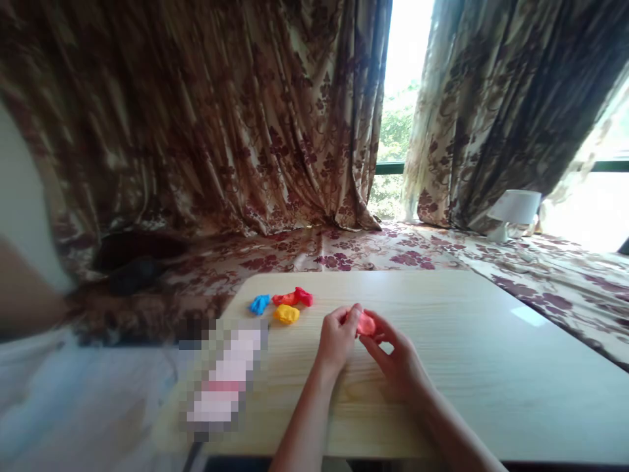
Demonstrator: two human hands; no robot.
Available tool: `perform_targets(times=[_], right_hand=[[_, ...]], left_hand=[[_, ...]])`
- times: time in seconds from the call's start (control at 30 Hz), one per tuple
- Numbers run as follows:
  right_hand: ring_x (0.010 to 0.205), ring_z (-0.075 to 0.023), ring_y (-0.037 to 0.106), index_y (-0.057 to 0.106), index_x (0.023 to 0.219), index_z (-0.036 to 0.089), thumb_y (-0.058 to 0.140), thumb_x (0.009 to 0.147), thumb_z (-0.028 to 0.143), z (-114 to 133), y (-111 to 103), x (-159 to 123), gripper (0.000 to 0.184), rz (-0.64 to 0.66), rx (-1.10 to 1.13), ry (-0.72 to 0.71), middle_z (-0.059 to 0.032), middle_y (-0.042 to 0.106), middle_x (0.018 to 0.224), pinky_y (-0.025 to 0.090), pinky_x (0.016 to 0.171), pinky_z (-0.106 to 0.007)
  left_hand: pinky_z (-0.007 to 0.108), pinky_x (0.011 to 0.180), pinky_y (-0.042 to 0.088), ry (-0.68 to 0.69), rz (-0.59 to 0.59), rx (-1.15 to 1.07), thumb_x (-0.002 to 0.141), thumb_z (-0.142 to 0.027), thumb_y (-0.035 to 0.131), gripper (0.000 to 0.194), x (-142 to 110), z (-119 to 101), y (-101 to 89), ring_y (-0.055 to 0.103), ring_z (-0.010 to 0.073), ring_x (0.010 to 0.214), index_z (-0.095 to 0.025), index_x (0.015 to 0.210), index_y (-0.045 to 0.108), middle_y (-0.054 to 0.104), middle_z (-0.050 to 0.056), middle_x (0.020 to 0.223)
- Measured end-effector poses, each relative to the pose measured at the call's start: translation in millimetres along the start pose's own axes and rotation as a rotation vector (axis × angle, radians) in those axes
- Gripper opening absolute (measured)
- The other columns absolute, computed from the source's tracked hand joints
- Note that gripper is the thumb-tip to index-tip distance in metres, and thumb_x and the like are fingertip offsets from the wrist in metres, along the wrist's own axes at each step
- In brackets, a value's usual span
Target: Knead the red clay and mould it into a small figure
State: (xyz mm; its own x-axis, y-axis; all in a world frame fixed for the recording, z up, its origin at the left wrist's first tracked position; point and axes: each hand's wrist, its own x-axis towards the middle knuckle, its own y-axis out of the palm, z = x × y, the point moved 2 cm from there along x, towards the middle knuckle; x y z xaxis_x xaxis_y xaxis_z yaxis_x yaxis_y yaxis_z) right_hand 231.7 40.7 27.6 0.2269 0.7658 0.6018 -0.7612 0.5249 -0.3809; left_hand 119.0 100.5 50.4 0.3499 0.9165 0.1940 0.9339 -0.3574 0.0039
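Between the fingers of both hands is a small coral-red lump, soft-looking and rounded; whether it is modelling clay or crumpled paper I cannot tell. My left hand pinches its left side, with the thumb on top. On the other side, the fingers and thumb of my right hand curl around the lump's right edge. To the left on the table lie several crumpled-looking lumps: a blue lump, a yellow lump, an orange-red lump and a red lump touching it.
Pale wood-grain table under both hands. At its left edge lies a pixelated pinkish-white object. Floral cloth covers the ledge behind, where a white lamp stands at the right. Patterned curtains hang at the back.
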Motion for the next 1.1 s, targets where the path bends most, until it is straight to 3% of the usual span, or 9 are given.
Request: perform_targets(times=[0.07,0.13,0.23,0.37,0.47,0.77,0.87,0.97,1.1], right_hand=[[0.067,-0.0135,0.059,0.059,0.112,0.019,0.055,0.083,0.03,1,1,1,0.031,0.021,0.025,-0.02,-0.0029,0.064,0.084,0.051,0.062,-0.024],[0.065,-0.0128,0.057,0.063,0.101,0.019,0.054,0.084,0.027,1,1,2,0.022,0.031,0.024,-0.03,-0.0013,0.062,0.077,0.049,0.063,-0.023],[0.06,-0.0116,0.053,0.066,0.083,0.018,0.052,0.084,0.025,0,0,3,0.016,0.011,0.004,-0.023,0.0002,0.059,0.068,0.046,0.06,-0.023],[0.063,-0.0132,0.055,0.067,0.09,0.018,0.056,0.079,0.025,-4,3,3,0.017,0.004,0.034,0.008,-0.0005,0.064,0.071,0.048,0.063,-0.025],[0.067,-0.0145,0.059,0.061,0.111,0.021,0.062,0.072,0.023,-8,7,3,0.039,0.003,0.096,0.028,-0.0015,0.068,0.082,0.05,0.065,-0.027],[0.057,-0.0107,0.05,0.069,0.079,0.017,0.053,0.083,0.026,-3,3,4,0.019,0.025,0.012,-0.028,0.0004,0.063,0.066,0.04,0.056,-0.021],[0.064,-0.0128,0.053,0.068,0.093,0.019,0.056,0.081,0.025,-2,4,3,0.018,0.009,-0.019,-0.054,-0.0015,0.066,0.076,0.044,0.064,-0.024],[0.071,-0.0147,0.056,0.061,0.112,0.021,0.061,0.075,0.02,-1,4,2,0.037,-0.011,-0.006,-0.064,-0.0033,0.066,0.09,0.046,0.071,-0.026],[0.066,-0.0132,0.055,0.066,0.098,0.019,0.059,0.077,0.022,-1,2,3,0.022,-0.001,0.066,-0.019,-0.0014,0.066,0.08,0.045,0.065,-0.023]], left_hand=[[0.022,0.052,0.039,0.037,-0.042,0.014,0.079,-0.052,0.05,0.044,-2,3,2.4,0.051,0.0117,0.055,-0.013,0.073,0.068,0.06,0.001,0.057],[0.022,0.057,0.043,0.028,-0.041,-0.028,0.078,-0.05,0.053,0.042,-6,6,2.4,0.057,0.0141,0.066,-0.014,0.095,0.067,0.068,0.005,0.078],[0.024,0.063,0.048,-0.011,0.018,-0.12,0.074,-0.046,0.059,0.046,-10,12,1.3,0.061,0.0168,0.077,-0.014,0.106,0.064,0.069,0.009,0.095],[0.024,0.061,0.047,0.021,-0.025,-0.155,0.071,-0.047,0.062,0.042,-6,21,-0.2,0.06,0.0158,0.07,-0.013,0.096,0.064,0.069,0.006,0.08],[0.023,0.057,0.045,0.062,-0.051,-0.133,0.069,-0.052,0.063,0.043,-3,24,0.0,0.058,0.0146,0.063,-0.013,0.087,0.066,0.066,0.004,0.07],[0.023,0.058,0.047,0.027,-0.034,-0.14,0.066,-0.044,0.067,0.041,-5,20,-0.2,0.058,0.0137,0.064,-0.014,0.094,0.066,0.067,0.002,0.073],[0.022,0.056,0.045,0.039,-0.057,-0.176,0.067,-0.044,0.067,0.039,-2,23,-1.2,0.056,0.0122,0.058,-0.014,0.092,0.064,0.064,-0.001,0.064],[0.02,0.053,0.042,0.059,-0.029,-0.166,0.07,-0.048,0.064,0.037,-2,21,-1.0,0.053,0.0108,0.055,-0.014,0.084,0.064,0.063,-0.002,0.061],[0.021,0.052,0.042,0.05,0.023,-0.126,0.072,-0.051,0.061,0.041,-7,15,-1.0,0.053,0.0109,0.055,-0.013,0.086,0.066,0.064,0.0,0.064]])
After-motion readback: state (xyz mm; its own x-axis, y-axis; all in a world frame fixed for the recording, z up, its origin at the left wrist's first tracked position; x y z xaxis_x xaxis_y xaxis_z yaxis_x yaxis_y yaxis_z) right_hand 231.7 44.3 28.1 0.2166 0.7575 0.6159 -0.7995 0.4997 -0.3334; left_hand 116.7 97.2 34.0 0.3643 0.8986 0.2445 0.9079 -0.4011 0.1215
